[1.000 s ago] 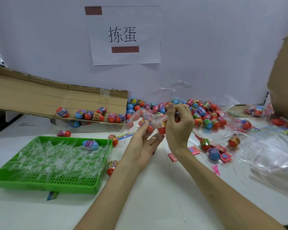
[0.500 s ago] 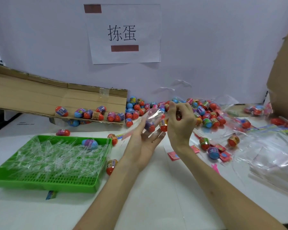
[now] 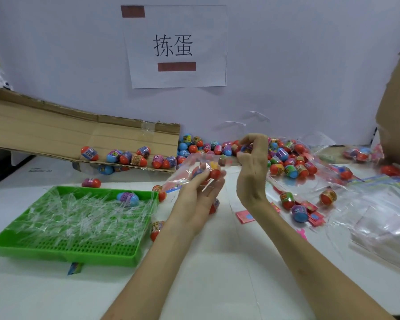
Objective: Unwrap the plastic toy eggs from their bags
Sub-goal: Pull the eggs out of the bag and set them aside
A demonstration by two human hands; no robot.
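A clear plastic bag (image 3: 189, 167) with a few toy eggs (image 3: 214, 172) inside hangs above the white table at centre. My left hand (image 3: 199, 195) lies palm up under the bag, fingers nearly straight, carrying the eggs. My right hand (image 3: 252, 162) is raised to the right of it and pinches the bag's right end between thumb and fingertips. Behind both hands a heap of loose red, blue and purple eggs (image 3: 284, 160) spreads along the wall.
A green tray (image 3: 62, 250) full of clear plastic strips, with one blue egg (image 3: 127, 198) in it, sits at the left. A cardboard flap (image 3: 56, 135) with eggs along it slopes behind the tray. Empty clear bags (image 3: 383, 218) lie at the right.
The bag has swung lower and to the left onto my left palm. My right hand keeps its pinch on the bag's end and has hardly moved.
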